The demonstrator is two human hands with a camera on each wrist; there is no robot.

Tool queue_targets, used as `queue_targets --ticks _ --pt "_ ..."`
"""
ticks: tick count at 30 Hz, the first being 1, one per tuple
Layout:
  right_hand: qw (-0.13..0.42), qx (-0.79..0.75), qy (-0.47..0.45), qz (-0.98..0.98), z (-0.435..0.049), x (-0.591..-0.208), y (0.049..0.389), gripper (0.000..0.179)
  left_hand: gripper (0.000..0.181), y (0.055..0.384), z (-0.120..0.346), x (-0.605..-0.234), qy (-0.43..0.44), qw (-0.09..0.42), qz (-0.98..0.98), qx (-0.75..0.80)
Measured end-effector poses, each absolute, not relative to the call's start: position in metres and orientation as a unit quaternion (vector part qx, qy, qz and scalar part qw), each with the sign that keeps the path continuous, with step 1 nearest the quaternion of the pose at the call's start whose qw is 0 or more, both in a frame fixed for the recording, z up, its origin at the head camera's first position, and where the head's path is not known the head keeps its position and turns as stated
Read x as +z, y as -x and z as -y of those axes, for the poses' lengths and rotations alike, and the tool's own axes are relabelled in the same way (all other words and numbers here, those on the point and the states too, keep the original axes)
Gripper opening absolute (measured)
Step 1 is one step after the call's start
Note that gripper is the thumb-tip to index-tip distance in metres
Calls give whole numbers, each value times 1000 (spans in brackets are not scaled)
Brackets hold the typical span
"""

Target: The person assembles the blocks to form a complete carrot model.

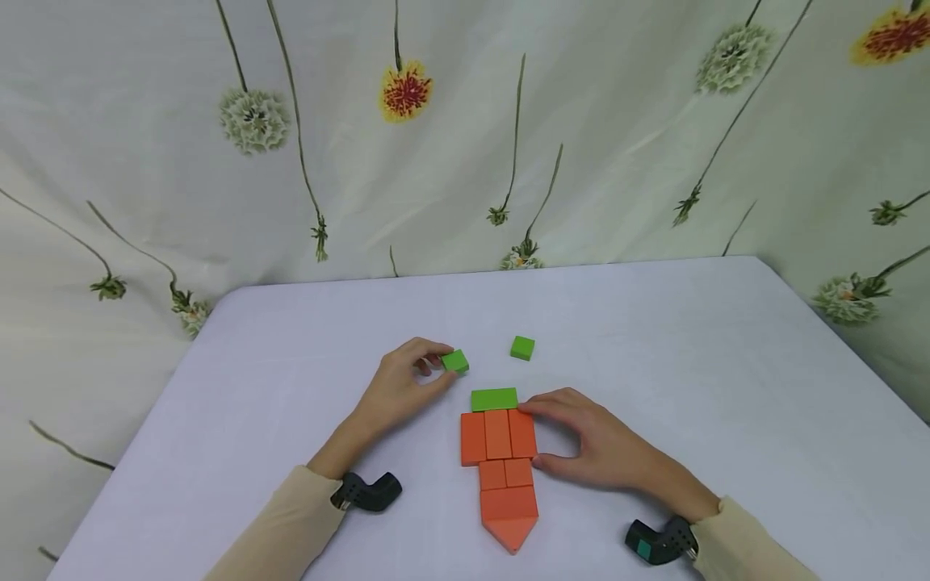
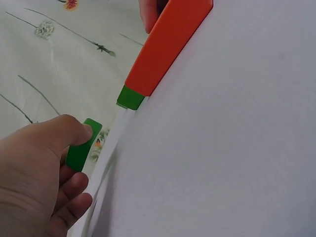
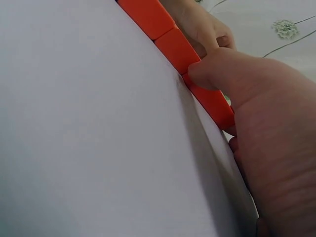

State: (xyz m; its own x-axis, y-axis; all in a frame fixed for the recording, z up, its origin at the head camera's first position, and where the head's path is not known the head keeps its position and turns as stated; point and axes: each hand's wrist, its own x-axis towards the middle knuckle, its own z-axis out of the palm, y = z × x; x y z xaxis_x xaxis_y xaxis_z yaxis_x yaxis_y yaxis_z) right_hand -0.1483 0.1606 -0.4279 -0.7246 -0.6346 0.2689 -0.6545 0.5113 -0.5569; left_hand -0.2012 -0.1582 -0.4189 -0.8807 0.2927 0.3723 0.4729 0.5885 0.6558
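Observation:
Between thumb and fingertips, my left hand (image 1: 401, 387) pinches a small green block (image 1: 456, 361), left of and beyond the block figure; the left wrist view shows the thumb on this green block (image 2: 83, 148). My right hand (image 1: 606, 445) spans the right-hand upright orange block (image 1: 522, 434), index finger at its far end and thumb at its near corner. That block stands in a row with two more orange blocks (image 1: 485, 436). Across the far end of the row lies a long green block (image 1: 494, 399). In the right wrist view the thumb (image 3: 205, 74) presses against orange.
Nearer me, two small orange blocks (image 1: 504, 474), a wider orange block (image 1: 508, 503) and an orange triangle (image 1: 511, 532) continue the figure. A loose small green block (image 1: 522, 348) lies beyond it. The white table (image 1: 690, 347) meets a flower-print cloth (image 1: 465, 161) behind.

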Motion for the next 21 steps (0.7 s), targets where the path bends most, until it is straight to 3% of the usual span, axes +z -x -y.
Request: queue_targets --ticks 21 --pt "14 324 -373 869 -162 -430 149 62 34 201 160 -429 278 94 871 -393"
